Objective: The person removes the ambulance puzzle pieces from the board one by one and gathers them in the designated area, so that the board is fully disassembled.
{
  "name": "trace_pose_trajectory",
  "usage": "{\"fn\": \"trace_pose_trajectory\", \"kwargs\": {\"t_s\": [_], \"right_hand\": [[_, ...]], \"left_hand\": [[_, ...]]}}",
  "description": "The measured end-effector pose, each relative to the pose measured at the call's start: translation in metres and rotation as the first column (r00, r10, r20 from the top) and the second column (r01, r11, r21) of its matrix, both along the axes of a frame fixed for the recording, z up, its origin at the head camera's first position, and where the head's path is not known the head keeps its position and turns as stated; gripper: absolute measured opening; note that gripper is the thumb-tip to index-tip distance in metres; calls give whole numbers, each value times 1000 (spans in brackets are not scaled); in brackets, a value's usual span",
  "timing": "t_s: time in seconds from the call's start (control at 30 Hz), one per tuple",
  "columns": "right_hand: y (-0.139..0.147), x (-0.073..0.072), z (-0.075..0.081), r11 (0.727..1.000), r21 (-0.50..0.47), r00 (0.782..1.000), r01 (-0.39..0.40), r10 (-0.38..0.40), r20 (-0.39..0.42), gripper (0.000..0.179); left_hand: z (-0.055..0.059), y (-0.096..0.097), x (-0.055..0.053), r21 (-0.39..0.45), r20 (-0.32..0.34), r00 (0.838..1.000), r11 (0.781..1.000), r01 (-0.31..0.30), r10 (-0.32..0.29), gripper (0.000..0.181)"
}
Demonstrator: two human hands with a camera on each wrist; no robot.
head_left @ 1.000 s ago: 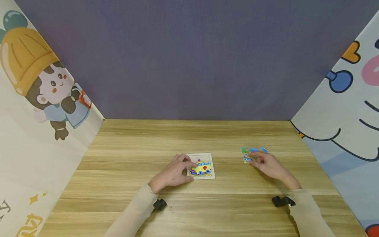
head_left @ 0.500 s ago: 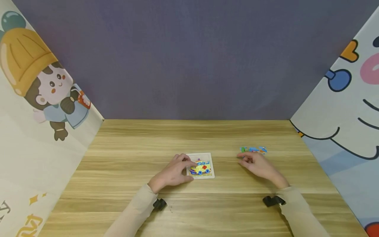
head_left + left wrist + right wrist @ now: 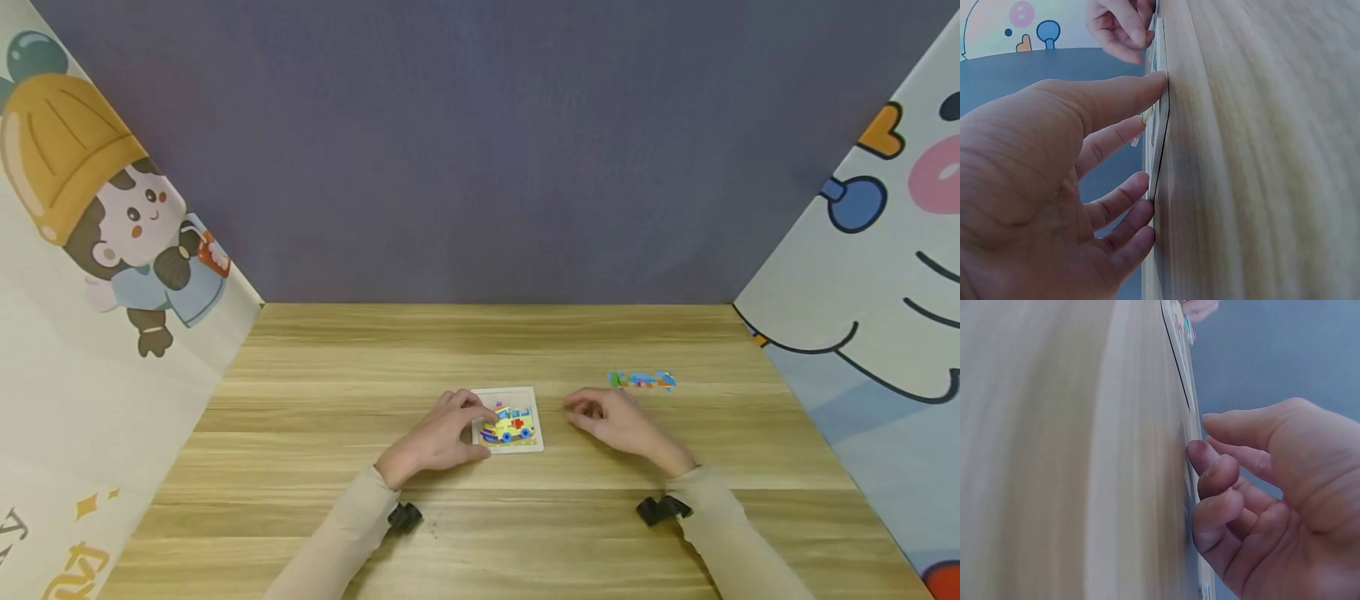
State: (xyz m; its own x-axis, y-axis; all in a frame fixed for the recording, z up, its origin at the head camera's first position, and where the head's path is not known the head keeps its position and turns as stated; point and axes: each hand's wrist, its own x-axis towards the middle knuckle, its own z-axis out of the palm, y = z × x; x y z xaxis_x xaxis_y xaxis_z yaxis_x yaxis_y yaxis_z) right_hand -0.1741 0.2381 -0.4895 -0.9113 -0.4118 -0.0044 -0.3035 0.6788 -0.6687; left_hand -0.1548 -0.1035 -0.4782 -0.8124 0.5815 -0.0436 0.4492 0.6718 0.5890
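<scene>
And here's the left hand [image 3: 441, 435], clamped round the left side of the puzzle board [image 3: 519, 397], index over the ambulance picture [image 3: 517, 424], presumably to stop it sliding! Well apart, the right hand [image 3: 618, 419] curls its fingers just right of the board, holding what I cannot tell, with loose puzzle pieces [image 3: 642, 380] just beyond it, probably for easy reach

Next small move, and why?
I'd probably bring the right hand over to steady the small yellowish puzzle piece: it seems to jut from the white square puzzle board by the left hand, and the right hand is beside the board.
</scene>
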Motion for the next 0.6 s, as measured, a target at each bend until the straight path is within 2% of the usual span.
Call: {"fn": "trace_pose_trajectory", "kwargs": {"t_s": [0.23,0.6], "right_hand": [[-25,-2,-1,999,-12,999,-33,32,-29,21],[-70,-2,7,989,-72,991,-131,132,1,37]], "left_hand": [[0,0,0,2,-11,1000,1000,0,0,47],[-1,0,-1,-2,-13,1000,1000,4,-4,47]]}}
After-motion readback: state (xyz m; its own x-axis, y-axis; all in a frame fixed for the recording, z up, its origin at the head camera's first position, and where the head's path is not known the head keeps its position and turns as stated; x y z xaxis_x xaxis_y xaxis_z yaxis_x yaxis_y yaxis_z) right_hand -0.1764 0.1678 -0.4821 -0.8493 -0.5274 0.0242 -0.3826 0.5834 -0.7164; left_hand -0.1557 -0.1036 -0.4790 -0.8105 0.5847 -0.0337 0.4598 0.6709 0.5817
